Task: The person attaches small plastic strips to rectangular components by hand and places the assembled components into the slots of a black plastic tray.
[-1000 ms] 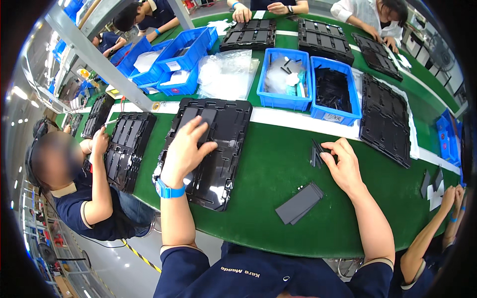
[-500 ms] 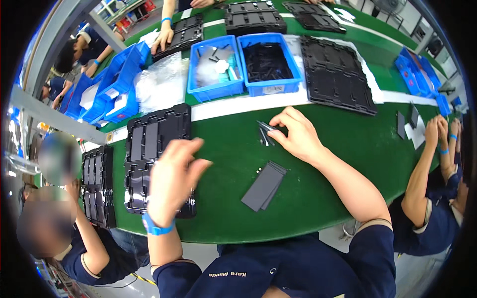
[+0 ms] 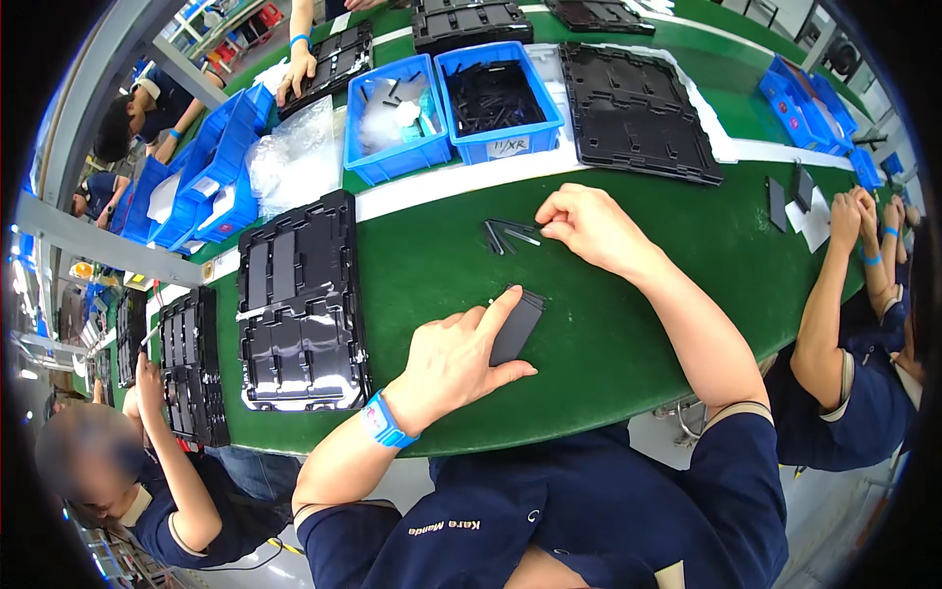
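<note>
A small stack of flat, dark grey rectangular plates (image 3: 520, 328) lies on the green table in front of me. My left hand (image 3: 453, 355) reaches over its left side, index finger and thumb stretched apart around it. Just beyond the stack is a loose pile of thin black strips (image 3: 506, 236). Beside the pile's right end, my right hand (image 3: 592, 232) has its thumb and fingers pinched together; whether something small is between them is hidden. To the left sits a glossy black compartment tray (image 3: 304, 355), with dark grey plates (image 3: 283, 257) in its far half.
Beyond the white line stand a blue bin of black strips (image 3: 496, 96) and a blue bin with clear bags (image 3: 394, 118). An empty-looking black tray (image 3: 638, 113) lies at the far right. Co-workers sit on both sides; one co-worker's hands (image 3: 852, 214) are at the right edge.
My left hand has moved from near the tray rightward to the stack of plates. My right hand has drawn back slightly from the strips, which now lie more spread out. The view has shifted a little.
</note>
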The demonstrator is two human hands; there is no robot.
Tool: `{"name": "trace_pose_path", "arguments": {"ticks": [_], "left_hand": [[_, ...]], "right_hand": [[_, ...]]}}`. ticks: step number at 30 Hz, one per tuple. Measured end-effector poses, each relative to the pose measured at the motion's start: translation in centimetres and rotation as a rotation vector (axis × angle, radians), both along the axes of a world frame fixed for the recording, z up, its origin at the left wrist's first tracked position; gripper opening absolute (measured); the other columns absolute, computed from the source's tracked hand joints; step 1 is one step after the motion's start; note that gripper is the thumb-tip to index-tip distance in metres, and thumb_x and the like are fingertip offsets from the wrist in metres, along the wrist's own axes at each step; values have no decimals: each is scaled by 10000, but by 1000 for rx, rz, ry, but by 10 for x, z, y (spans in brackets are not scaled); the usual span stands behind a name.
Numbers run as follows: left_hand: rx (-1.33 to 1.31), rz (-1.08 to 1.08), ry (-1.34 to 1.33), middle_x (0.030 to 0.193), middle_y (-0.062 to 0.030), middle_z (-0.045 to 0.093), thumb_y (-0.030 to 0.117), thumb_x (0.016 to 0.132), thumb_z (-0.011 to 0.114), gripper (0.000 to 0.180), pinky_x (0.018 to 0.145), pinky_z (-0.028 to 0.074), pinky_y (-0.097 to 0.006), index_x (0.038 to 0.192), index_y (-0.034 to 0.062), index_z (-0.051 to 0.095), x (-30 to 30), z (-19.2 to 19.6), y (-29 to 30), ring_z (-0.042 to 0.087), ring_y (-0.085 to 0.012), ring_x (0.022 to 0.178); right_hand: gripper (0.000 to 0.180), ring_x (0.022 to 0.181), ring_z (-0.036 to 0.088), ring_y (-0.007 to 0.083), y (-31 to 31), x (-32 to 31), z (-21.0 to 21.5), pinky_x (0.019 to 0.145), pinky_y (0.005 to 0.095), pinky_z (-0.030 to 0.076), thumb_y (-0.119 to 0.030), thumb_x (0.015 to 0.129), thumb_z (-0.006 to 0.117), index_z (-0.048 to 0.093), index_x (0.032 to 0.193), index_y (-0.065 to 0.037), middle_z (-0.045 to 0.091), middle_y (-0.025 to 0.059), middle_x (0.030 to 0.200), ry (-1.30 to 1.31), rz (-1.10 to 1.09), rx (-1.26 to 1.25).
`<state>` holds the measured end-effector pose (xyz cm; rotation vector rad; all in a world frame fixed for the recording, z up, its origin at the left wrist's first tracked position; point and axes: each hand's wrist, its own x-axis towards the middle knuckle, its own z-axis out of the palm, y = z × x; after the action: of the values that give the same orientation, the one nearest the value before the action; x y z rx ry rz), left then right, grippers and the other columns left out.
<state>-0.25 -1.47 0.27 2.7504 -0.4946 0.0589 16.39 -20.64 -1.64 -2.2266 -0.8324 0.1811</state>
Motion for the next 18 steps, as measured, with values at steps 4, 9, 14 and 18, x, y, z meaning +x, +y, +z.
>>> {"name": "trace_pose_path", "arguments": {"ticks": [4, 9, 14, 18], "left_hand": [[-241, -31, 127, 918, -170, 693, 174, 857, 695, 581, 640, 540, -363, 1385, 138, 456, 0, 5, 5, 687, -329, 759], [-694, 92, 139, 920, -128, 660, -48, 883, 623, 594, 746, 505, -266, 1422, 69, 404, -1, 0, 9, 639, -144, 813], [-795, 219, 66, 1169, -150, 591, -54, 889, 601, 630, 900, 466, -280, 1454, 20, 334, -3, -2, 20, 578, -169, 1047], [-636, 276, 78, 1325, -202, 517, 63, 829, 700, 728, 979, 452, -361, 1453, 10, 330, -5, 14, 16, 549, -287, 1189]], "right_hand": [[127, 807, 629, 240, 0, 0, 7, 755, 350, 499, -58, 843, 655, 664, 943, 21, 628, 127, 881, 11, -13, -83], [133, 826, 628, 197, -3, 1, -3, 757, 317, 506, -56, 895, 619, 648, 998, 22, 628, 106, 943, -65, -15, 156], [119, 730, 598, 86, 5, -12, 10, 659, 254, 495, -93, 870, 685, 676, 933, 8, 643, 31, 833, 387, -41, 335], [114, 623, 586, 49, 8, -23, 14, 556, 205, 493, -97, 873, 709, 674, 954, -26, 651, -5, 754, 623, 4, 363]]}}
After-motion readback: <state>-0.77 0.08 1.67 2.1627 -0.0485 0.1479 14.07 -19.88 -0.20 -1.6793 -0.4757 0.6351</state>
